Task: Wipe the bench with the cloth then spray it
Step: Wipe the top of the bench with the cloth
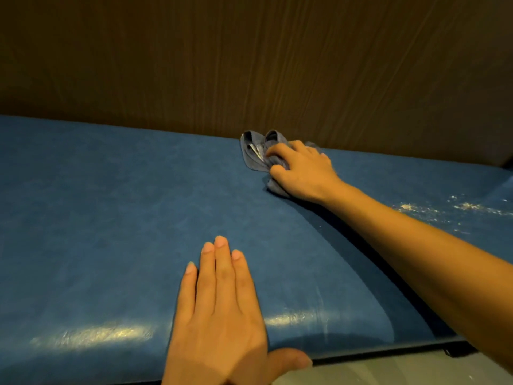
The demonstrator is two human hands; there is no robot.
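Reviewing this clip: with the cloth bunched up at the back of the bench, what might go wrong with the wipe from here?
1. The white powdery residue lies to the right of the right hand, so a stroke heading left would probably miss it.
2. The crumpled grey-blue cloth touches little of the blue padded bench, likely leaving streaks.
3. The left hand rests flat on the bench near its front edge and may smudge it.

The cloth (256, 151) lies at the bench's (111, 218) rear edge against the wall (249, 65), white specks (444, 209) to its right.
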